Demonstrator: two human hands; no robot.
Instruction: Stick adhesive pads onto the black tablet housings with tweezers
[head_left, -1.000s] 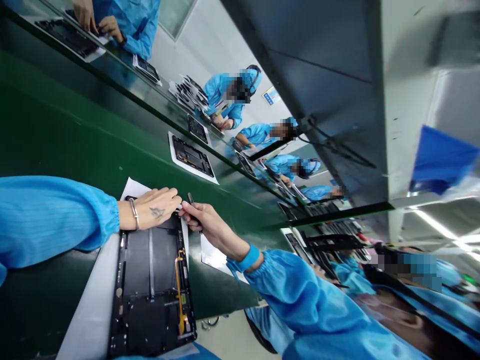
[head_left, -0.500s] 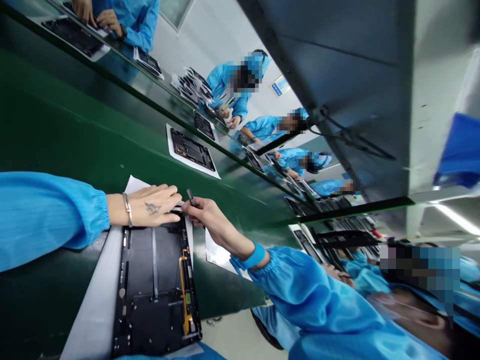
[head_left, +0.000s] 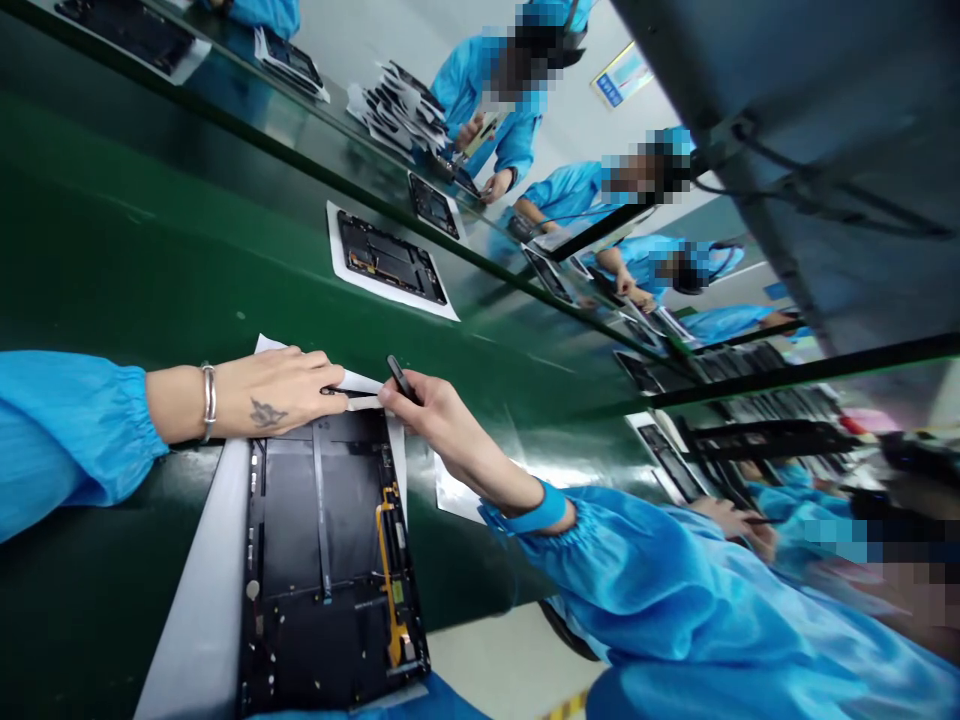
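Observation:
A black tablet housing (head_left: pixel 300 520), with a grey ribbon cable down its middle and an orange flex cable on its right side, lies on white paper in front of me. My left hand (head_left: pixel 289 392) lies across the far end of the housing, fingers curled over its edge. My right hand (head_left: pixel 431 410) pinches a dark pen-like tool (head_left: pixel 403 380) that sticks up past the fingers. A narrow white strip (head_left: pixel 365 403) spans the gap between the fingertips of both hands at the far right corner. The tool's lower end is hidden.
Another tablet housing (head_left: pixel 390 255) rests on paper farther along the green table (head_left: pixel 187 260). A bright white sheet (head_left: pixel 457 490) lies beneath my right forearm. Beyond the rail, co-workers in blue sit by a stack of parts (head_left: pixel 397 110). A person works close on my right.
The view has shifted, so the far bench and co-workers appear farther right. The gap between my hands is slightly wider, and more of the white strip shows.

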